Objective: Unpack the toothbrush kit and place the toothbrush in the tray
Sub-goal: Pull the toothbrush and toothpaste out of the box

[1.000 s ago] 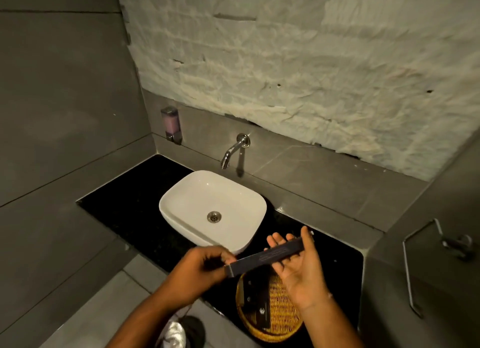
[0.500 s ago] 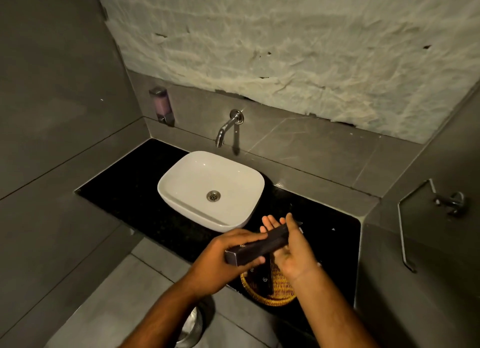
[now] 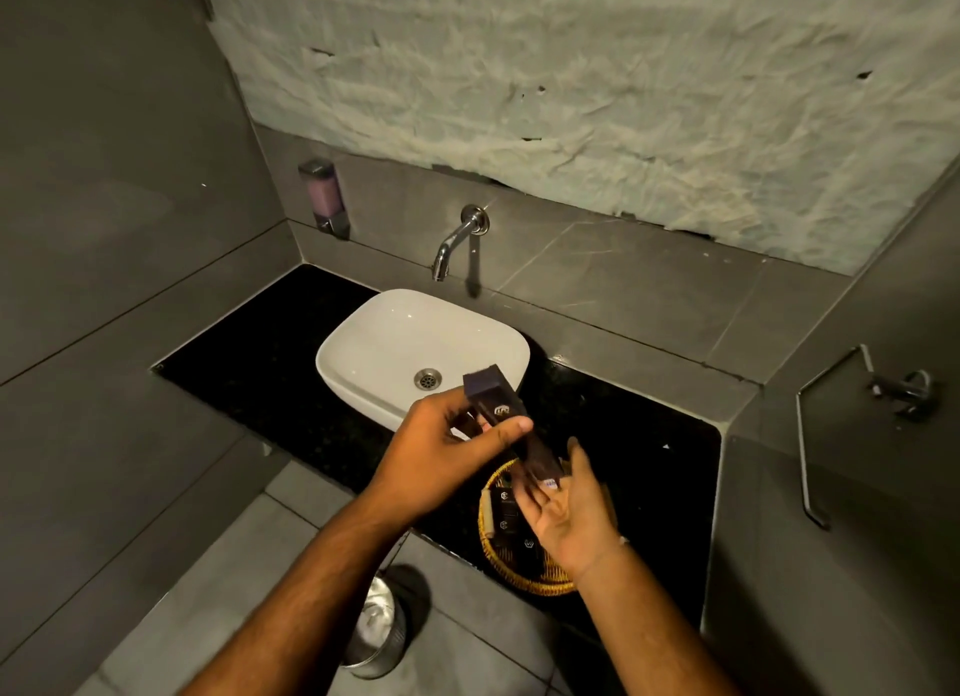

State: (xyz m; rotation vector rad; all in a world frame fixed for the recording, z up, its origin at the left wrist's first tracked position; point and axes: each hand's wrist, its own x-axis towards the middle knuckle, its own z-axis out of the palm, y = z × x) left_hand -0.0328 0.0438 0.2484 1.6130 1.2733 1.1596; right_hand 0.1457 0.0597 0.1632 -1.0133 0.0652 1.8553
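Note:
A long dark toothbrush kit box (image 3: pixel 503 409) with a small logo is tilted steeply, its upper end over the sink's front rim and its lower end pointing down at my right palm. My left hand (image 3: pixel 447 451) grips the box around its middle. My right hand (image 3: pixel 563 513) is spread palm up just under the box's lower end, where a small pale bit shows at the opening; whether it touches the palm is unclear. Below both hands sits a round woven tray (image 3: pixel 511 573) on the black counter, holding several dark sachets and a small pale item. No toothbrush is visible.
A white basin (image 3: pixel 395 347) sits on the black counter (image 3: pixel 270 373) under a chrome wall tap (image 3: pixel 457 243). A soap dispenser (image 3: pixel 323 196) hangs at the back left. A metal bin (image 3: pixel 376 638) stands on the floor. A towel rail (image 3: pixel 810 446) projects from the right wall.
The box has swung from nearly level to steeply tilted, lower end toward my right palm. My left hand moved from its end to its middle; my right hand let go and opened beneath it.

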